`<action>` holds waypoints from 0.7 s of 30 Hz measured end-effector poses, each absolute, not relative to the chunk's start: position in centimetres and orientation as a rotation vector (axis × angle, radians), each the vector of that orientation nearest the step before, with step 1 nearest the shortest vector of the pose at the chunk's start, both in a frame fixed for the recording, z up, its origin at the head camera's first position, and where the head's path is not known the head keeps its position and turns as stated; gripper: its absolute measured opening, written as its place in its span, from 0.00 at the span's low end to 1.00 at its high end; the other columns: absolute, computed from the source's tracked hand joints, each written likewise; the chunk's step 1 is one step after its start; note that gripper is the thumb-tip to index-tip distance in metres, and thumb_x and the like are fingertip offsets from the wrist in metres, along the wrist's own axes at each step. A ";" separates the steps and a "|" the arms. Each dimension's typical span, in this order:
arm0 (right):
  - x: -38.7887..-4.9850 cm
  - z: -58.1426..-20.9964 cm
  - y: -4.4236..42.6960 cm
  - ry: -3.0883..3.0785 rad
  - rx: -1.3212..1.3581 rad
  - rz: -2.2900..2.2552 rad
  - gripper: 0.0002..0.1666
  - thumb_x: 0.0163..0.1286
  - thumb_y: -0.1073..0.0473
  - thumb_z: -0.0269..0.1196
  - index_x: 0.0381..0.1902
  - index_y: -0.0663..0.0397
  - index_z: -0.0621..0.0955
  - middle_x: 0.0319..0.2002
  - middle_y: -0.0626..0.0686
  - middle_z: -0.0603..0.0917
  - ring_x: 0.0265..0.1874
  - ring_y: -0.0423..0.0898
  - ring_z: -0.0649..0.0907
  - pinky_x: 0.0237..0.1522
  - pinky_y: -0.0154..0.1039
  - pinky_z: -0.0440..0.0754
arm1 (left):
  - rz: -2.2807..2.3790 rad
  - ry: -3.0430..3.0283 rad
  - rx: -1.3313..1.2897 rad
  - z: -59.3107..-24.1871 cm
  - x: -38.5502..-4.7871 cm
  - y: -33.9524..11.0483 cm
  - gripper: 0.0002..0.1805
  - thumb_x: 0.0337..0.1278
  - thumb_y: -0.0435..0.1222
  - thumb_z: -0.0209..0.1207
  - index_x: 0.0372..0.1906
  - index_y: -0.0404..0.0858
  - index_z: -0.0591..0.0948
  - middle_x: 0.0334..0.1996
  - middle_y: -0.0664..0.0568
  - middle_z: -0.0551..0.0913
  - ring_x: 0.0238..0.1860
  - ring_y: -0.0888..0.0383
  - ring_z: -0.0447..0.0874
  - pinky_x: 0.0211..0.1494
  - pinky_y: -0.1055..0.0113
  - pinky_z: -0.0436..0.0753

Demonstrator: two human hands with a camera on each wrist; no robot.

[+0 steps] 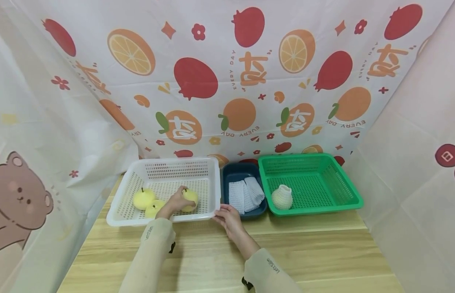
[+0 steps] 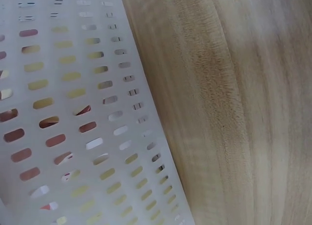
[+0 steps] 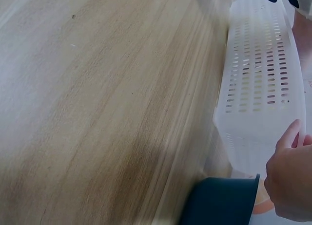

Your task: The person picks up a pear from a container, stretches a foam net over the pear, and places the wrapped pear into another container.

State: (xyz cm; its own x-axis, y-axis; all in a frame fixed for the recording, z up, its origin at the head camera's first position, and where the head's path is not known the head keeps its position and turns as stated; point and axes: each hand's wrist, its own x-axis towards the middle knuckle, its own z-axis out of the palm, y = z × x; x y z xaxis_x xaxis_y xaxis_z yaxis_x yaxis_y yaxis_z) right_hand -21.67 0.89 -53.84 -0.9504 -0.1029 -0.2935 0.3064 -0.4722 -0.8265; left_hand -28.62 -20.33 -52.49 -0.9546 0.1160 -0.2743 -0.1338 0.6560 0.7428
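My left hand [image 1: 177, 202] reaches over the front rim of a white plastic basket [image 1: 183, 164] and grips a round yellow pear [image 1: 190, 197] inside it. Two more yellow pears, one [image 1: 143, 199] behind the other [image 1: 154, 208], lie to the left of that hand. At the basket's front right corner, my right hand [image 1: 229, 219] holds the rim between thumb and fingers; the right wrist view shows this hand [image 3: 292, 181] against the outer wall. The left wrist view has only the slotted basket wall [image 2: 73, 103] and table, with the left hand hidden.
A dark blue bin [image 1: 245, 166] with several white foam net sleeves [image 1: 245, 194] stands right of the white basket. Beyond it is a green basket [image 1: 324, 210], holding a round thing in a pale foam net [image 1: 282, 198]. A printed curtain [image 1: 220, 53] hangs behind the wooden table [image 1: 212, 260].
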 end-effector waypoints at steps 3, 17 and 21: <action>-21.6 -53.7 0.8 1.453 0.291 -2.500 0.20 0.60 0.76 0.56 0.50 0.76 0.69 0.49 0.73 0.71 0.32 0.46 0.81 0.44 0.41 0.79 | 1.196 2.589 -0.023 -52.3 -28.7 -20.4 0.45 0.42 0.39 0.66 0.65 0.32 0.55 0.54 0.29 0.67 0.50 0.39 0.69 0.50 0.47 0.70; -21.5 -53.7 0.5 1.484 0.338 -2.510 0.19 0.60 0.76 0.55 0.50 0.77 0.68 0.44 0.70 0.74 0.29 0.45 0.81 0.40 0.39 0.80 | 1.280 2.690 0.019 -49.9 -28.1 -19.5 0.44 0.43 0.40 0.65 0.66 0.33 0.57 0.52 0.31 0.69 0.48 0.40 0.71 0.46 0.49 0.74; -21.4 -53.6 0.3 1.504 0.335 -2.504 0.19 0.60 0.76 0.55 0.50 0.77 0.67 0.45 0.71 0.73 0.31 0.45 0.81 0.40 0.39 0.80 | 1.286 2.750 0.035 -49.5 -28.0 -19.2 0.44 0.41 0.39 0.67 0.65 0.34 0.59 0.50 0.32 0.68 0.45 0.41 0.71 0.44 0.49 0.74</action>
State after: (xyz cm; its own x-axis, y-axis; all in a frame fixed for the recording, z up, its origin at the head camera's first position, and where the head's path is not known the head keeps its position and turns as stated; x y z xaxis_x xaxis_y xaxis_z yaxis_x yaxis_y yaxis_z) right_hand -21.38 0.34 -53.61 -0.9541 -0.0550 -0.2944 0.2857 -0.4618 -0.8397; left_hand -28.02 -19.15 -49.52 -0.9941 0.0657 -0.0860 -0.0239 0.6417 0.7665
